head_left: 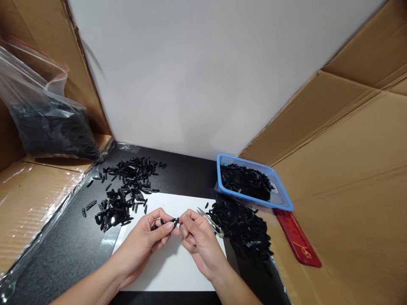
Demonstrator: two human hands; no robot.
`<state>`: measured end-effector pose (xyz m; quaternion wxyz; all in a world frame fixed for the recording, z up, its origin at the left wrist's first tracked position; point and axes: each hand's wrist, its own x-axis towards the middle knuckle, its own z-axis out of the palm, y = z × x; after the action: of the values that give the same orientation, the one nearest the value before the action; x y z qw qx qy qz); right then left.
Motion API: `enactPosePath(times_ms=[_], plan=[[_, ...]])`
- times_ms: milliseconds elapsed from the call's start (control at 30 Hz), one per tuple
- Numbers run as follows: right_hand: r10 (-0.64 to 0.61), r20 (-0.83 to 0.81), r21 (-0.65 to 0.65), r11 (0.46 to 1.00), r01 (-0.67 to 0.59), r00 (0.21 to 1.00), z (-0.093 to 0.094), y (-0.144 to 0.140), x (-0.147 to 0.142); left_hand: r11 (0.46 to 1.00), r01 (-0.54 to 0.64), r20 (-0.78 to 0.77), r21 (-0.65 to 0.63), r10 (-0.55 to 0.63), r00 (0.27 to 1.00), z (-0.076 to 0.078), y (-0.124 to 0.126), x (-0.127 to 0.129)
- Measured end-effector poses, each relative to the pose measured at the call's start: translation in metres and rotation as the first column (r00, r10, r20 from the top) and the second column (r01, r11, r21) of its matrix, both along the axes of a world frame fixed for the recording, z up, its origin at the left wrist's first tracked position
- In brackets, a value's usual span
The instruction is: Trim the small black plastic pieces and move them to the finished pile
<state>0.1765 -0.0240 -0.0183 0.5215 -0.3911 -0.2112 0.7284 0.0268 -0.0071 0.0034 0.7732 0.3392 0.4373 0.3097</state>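
- The left hand (144, 237) and right hand (199, 239) meet over a white sheet (171, 271) on the black tabletop (63, 250).
- Both pinch one small black piece (174, 221) between fingertips; each hand's grip is narrow, closed on it.
- The right hand also carries metal snips (210, 222), blades pointing away.
- Just right of the hands lies a heap of black pieces (244, 231).
- To the left, a looser scatter of pieces (124, 192) spreads across the tabletop.
- Farther right, a blue basket (282, 199) holds more pieces, a red strip (297, 239) beside it.
- Far left, a clear bag (47, 123) of black pieces leans on cardboard (34, 195).
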Motion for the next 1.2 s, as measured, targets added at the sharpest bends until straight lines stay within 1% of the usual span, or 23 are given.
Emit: enactPosePath(times_ms=[200, 400, 567, 733, 967, 1067, 1200], plan=[[0.024, 0.03, -0.016, 1.0, -0.024, 0.999, 0.0027, 0.0001, 0.0003, 1.0, 0.014, -0.007, 0.019, -0.014, 1.0, 0.0017, 0.0012, 0.0006], [-0.007, 0.026, -0.025, 1.0, 0.007, 1.0, 0.0039, 0.0004, 0.0014, 1.0, -0.004, -0.015, 0.027, 0.005, 1.0, 0.001, 0.0029, -0.0002], [-0.039, 0.031, -0.001, 0.999, 0.039, 0.999, 0.003, -0.0004, 0.0004, 1.0, -0.009, -0.028, 0.029, 0.01, 1.0, -0.0024, 0.0026, -0.0004], [-0.029, 0.026, -0.002, 1.0, 0.029, 0.999, 0.0031, -0.0012, -0.0011, 0.999, -0.001, -0.032, 0.037, 0.002, 0.999, -0.0022, 0.0014, 0.0004], [0.005, -0.004, -0.006, 1.0, -0.005, 1.0, 0.0041, -0.001, 0.0007, 1.0, 0.02, 0.018, 0.025, -0.02, 1.0, -0.0028, 0.0007, -0.0013], [0.01, 0.035, 0.026, 1.0, -0.011, 0.999, 0.004, -0.001, 0.0017, 1.0, 0.015, 0.056, 0.009, -0.016, 0.998, -0.0021, 0.001, -0.0012], [-0.019, 0.146, 0.096, 0.995, 0.005, 0.989, 0.0031, 0.0, 0.0025, 0.999, -0.005, 0.11, -0.033, 0.009, 0.994, -0.0014, 0.0008, -0.0013]])
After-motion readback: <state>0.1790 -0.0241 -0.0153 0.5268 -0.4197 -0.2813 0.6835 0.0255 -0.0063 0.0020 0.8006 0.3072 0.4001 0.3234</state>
